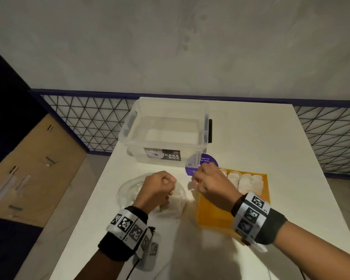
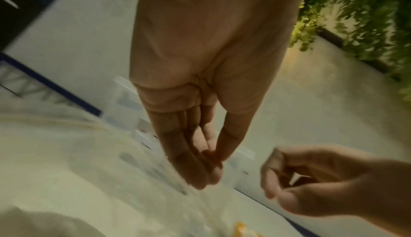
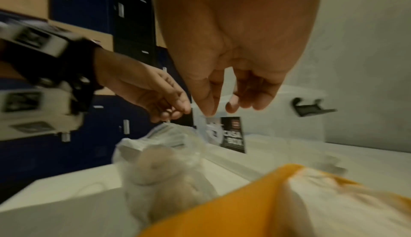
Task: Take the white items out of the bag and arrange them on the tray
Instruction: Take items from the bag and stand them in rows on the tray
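Observation:
A clear plastic bag [image 1: 127, 190] lies on the white table, left of an orange tray [image 1: 214, 217]. In the right wrist view the bag [image 3: 169, 140] stands up with a white item [image 3: 160, 170] inside. My left hand [image 1: 170, 188] is curled over the bag, thumb against fingertips [image 2: 215, 156], pinching its top edge [image 3: 175, 112]. My right hand [image 1: 196, 178] hovers between bag and tray, its fingers [image 3: 220, 110] loosely curled and holding nothing. Several white items [image 1: 246, 181] lie in a row along the tray's far side.
A clear storage box [image 1: 166, 130] with a black label stands at the back of the table, behind a purple round sticker [image 1: 208, 160]. The table's left edge runs close to the bag. Blue mesh railing and dark lockers lie beyond.

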A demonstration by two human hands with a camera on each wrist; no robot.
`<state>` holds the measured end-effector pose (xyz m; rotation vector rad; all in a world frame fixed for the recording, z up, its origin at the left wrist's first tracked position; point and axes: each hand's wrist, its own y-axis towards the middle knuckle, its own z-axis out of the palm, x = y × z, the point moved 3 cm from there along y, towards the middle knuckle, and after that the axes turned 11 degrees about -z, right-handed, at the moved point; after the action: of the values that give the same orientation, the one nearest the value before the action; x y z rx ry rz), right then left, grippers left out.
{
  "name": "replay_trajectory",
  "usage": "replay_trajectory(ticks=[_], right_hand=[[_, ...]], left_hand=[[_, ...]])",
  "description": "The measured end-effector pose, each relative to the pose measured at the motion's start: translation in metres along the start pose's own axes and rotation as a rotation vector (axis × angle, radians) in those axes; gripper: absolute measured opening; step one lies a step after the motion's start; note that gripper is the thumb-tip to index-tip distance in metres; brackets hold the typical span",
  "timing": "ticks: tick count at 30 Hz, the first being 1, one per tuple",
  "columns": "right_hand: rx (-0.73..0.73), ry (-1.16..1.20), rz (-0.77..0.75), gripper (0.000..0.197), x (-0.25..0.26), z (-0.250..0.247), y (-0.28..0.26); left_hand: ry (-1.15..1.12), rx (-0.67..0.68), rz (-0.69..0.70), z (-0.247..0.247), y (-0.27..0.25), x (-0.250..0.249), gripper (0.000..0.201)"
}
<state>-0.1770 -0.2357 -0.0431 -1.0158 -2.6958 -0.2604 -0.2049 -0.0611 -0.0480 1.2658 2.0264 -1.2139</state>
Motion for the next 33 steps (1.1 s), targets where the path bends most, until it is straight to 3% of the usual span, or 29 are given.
replay_trajectory(ticks=[2,4,5,7,9,12,16,20,22,25,29,31,33], right_hand=[[-0.030,-0.030,-0.121,0.013,0.027,0.005,0.012],[-0.026,-0.047,-0.179,0.004,0.043,0.016,0.019],[0.021,-0.067,-0.159,0.005,0.046,0.022,0.022],[0.111,-0.055,-0.086,0.017,0.046,0.044,0.028],[0.212,0.054,-0.015,0.030,0.047,0.058,0.032],[0.249,0.143,0.045,0.045,0.049,0.063,0.033],[0.140,0.243,0.036,0.056,0.051,0.065,0.037],[0.314,0.390,0.094,0.063,0.046,0.084,0.038],[0.253,0.366,0.055,0.064,0.047,0.082,0.038],[0.150,0.298,0.029,0.066,0.046,0.067,0.038],[0.214,0.375,0.094,0.069,0.044,0.060,0.038],[0.207,0.393,0.093,0.069,0.044,0.061,0.039],[0.212,0.417,0.089,0.068,0.046,0.064,0.039]], left_hand=[[0.163,-0.036,-0.019,-0.023,0.006,0.017,0.019],[0.393,-0.019,-0.073,-0.033,0.014,0.038,0.007],[0.503,-0.008,-0.117,-0.034,0.019,0.049,0.014],[0.711,0.027,-0.186,-0.028,0.032,0.074,0.050],[0.838,0.060,-0.203,-0.019,0.039,0.091,0.068],[0.933,0.063,-0.169,-0.003,0.040,0.102,0.081],[1.078,-0.013,-0.041,0.010,0.035,0.099,0.080],[0.896,-0.020,0.060,0.016,0.033,0.093,0.049],[0.688,0.022,0.066,0.012,0.030,0.090,0.040],[0.237,0.076,-0.040,-0.002,0.029,0.091,0.017],[-0.017,0.049,-0.131,-0.011,0.031,0.092,0.034],[0.023,0.058,-0.104,-0.007,0.029,0.087,0.037],[0.156,0.034,-0.041,0.003,0.024,0.083,0.055]])
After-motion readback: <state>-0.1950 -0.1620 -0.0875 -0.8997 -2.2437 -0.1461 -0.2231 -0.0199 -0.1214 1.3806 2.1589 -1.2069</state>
